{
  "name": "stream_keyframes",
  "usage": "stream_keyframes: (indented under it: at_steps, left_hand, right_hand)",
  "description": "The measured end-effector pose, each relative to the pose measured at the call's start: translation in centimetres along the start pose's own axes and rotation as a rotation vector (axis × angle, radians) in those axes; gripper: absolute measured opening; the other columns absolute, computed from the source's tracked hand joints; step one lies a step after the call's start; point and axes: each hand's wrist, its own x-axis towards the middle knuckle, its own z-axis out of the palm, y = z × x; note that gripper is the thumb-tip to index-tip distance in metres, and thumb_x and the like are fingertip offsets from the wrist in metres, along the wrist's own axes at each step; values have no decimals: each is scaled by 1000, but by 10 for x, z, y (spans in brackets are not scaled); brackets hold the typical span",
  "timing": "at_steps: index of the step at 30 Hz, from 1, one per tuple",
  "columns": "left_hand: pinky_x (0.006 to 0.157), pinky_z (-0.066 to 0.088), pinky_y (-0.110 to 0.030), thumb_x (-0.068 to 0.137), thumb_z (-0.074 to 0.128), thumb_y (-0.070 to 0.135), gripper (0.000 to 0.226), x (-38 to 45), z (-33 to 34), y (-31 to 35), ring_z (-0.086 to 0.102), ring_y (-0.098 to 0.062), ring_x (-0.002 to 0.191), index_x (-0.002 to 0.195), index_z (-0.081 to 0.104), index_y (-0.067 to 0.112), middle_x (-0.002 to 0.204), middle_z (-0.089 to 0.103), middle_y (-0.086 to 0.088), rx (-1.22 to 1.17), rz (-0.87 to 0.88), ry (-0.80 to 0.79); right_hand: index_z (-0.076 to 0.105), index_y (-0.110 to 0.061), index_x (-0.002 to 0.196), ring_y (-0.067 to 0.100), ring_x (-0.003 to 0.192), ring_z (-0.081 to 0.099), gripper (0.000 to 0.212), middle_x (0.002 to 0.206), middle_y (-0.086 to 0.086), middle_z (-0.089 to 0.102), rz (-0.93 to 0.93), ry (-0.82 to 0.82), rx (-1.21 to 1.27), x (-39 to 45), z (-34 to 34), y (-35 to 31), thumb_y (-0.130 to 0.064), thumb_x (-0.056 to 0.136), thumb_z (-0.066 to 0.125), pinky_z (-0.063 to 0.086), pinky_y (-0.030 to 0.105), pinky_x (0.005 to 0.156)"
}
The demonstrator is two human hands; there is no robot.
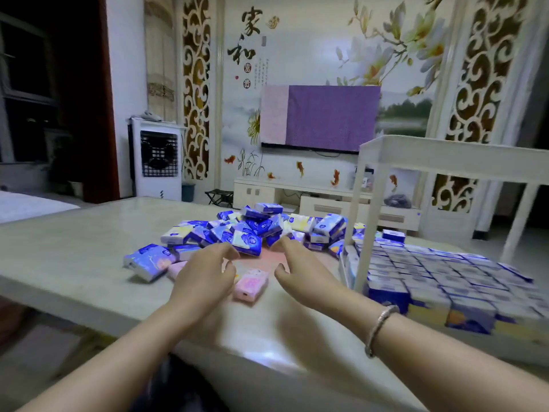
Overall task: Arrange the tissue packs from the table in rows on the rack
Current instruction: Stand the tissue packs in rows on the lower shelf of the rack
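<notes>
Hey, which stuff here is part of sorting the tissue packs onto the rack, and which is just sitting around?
Part of the job:
loose pile of tissue packs
pink pack
packed rows
white rack
table
left hand and right hand, both open and empty

Just lying about:
covered TV
air cooler
TV cabinet

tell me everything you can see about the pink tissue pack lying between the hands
The pink tissue pack is a small rectangular packet in glossy, soft-looking wrap, pale pink with a lighter printed face too blurred to read. It lies flat and slightly skewed on the table, apart from the blue pile behind it. It sits between the left hand and the right hand; the left fingertips are very near its left edge, but contact cannot be made out. Neither hand grips it.
</notes>
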Motion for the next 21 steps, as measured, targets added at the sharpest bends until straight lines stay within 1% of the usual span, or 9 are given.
stream_keyframes:
  at_steps: [4, 7, 10, 12, 15, 16, 18, 20, 21]
  left_hand:
    - [93, 46, -40, 87, 57, 27, 30, 47, 4, -37, 53, -21, 114, 116, 57, 22, 123, 59, 2, 129, -48, -53]
    - [96, 44, -42, 85, 61, 40, 48, 88, 25, -40, 47, -26, 121, 129, 48, 24, 131, 50, -1, 210, -39, -103]
    - [99, 42, -42, 77, 68, 46, 67, 121, 51, -33, 39, -30, 128, 135, 41, 25, 136, 41, -2, 220, -65, -209]
    - [99, 41, -40, 74, 72, 45, 70, 134, 63, -31, 37, -33, 126, 134, 42, 26, 131, 40, -4, 248, -86, -294]
    - [98, 42, -40, 75, 71, 34, 59, 144, 71, -34, 37, -32, 121, 129, 47, 26, 124, 39, -6, 304, -61, -339]
    - [97, 42, -40, 74, 71, 34, 57, 146, 71, -35, 38, -31, 119, 126, 49, 25, 121, 39, -6, 301, -59, -344]
    - [94, 45, -40, 70, 75, 42, 58, 149, 70, -38, 42, -28, 114, 119, 52, 23, 117, 39, -5, 287, -79, -346]
    - [89, 48, -40, 65, 75, 46, 57, 150, 65, -41, 48, -26, 107, 112, 52, 22, 113, 41, -2, 276, -102, -317]
    - [86, 49, -40, 64, 75, 45, 55, 150, 62, -42, 52, -25, 103, 108, 51, 22, 111, 44, -1, 257, -116, -300]
  right_hand:
    - [45, -12, 128, 28, 121, 44, 38, 128, 12, 48, 183, 15, 39, 59, 38, 19, -16, 90, 47, 38, 39, 101]
    - [43, -17, 129, 34, 122, 41, 40, 125, 13, 46, 303, 118, 63, 100, 57, 41, -22, 90, 49, 36, 41, 102]
    - [36, -18, 136, 38, 125, 36, 49, 133, 16, 37, 438, 191, 95, 134, 66, 59, -32, 91, 51, 35, 42, 99]
    - [33, -18, 137, 39, 130, 31, 54, 139, 17, 31, 545, 199, 94, 153, 67, 68, -40, 92, 51, 36, 43, 97]
    - [34, -17, 136, 38, 137, 20, 57, 145, 16, 26, 617, 187, 47, 177, 67, 79, -49, 91, 49, 36, 43, 96]
    - [34, -17, 136, 38, 137, 23, 59, 145, 15, 25, 625, 168, 33, 183, 66, 82, -51, 90, 49, 38, 42, 94]
    - [35, -16, 136, 40, 129, 36, 60, 144, 16, 26, 636, 110, 19, 193, 65, 86, -50, 89, 51, 40, 40, 92]
    - [38, -15, 133, 38, 119, 48, 56, 140, 18, 33, 639, 66, 90, 198, 63, 86, -42, 88, 56, 44, 38, 90]
    - [40, -14, 129, 35, 111, 53, 51, 135, 19, 39, 624, 66, 161, 198, 62, 84, -36, 86, 58, 47, 37, 85]
